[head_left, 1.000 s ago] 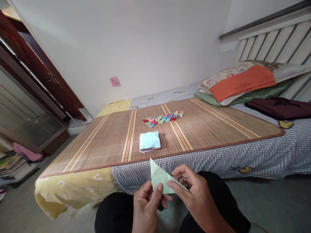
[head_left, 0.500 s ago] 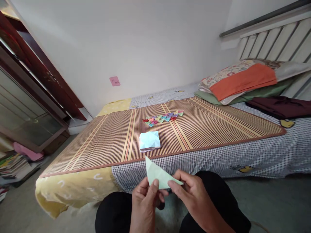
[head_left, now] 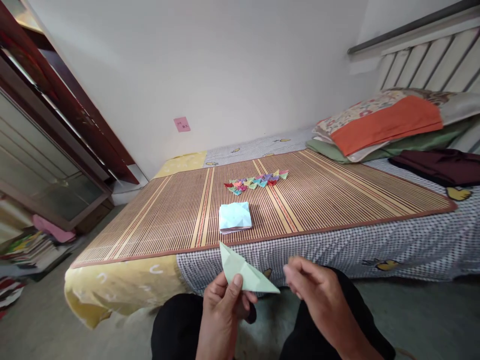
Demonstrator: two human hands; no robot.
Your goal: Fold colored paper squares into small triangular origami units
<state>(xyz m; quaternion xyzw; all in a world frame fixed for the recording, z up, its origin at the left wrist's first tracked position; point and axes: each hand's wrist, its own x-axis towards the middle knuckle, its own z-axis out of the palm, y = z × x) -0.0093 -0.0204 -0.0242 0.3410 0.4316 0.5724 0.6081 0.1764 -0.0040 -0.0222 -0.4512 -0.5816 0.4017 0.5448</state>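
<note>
My left hand [head_left: 227,305] pinches a pale green sheet of folded paper [head_left: 243,272] between thumb and fingers, above my knees. The paper forms a triangle with crease lines, one point upward at the left and another toward the right. My right hand [head_left: 313,287] is just right of the paper's right tip, apart from it. Its fingers are curled in against the thumb, slightly blurred, with nothing visible in them. Beyond the hands, a stack of light blue square paper [head_left: 235,216] lies on the woven mat [head_left: 168,215].
Several small colourful folded paper pieces [head_left: 257,181] sit farther back on the mat. Pillows [head_left: 386,125] and a dark folded cloth [head_left: 438,166] are at the bed's right end. A pink note [head_left: 182,124] is on the wall. Books [head_left: 30,247] are stacked at left.
My right hand has let go of the paper and moved right, its fingers curling in. My left hand keeps its hold. The view has shifted slightly.
</note>
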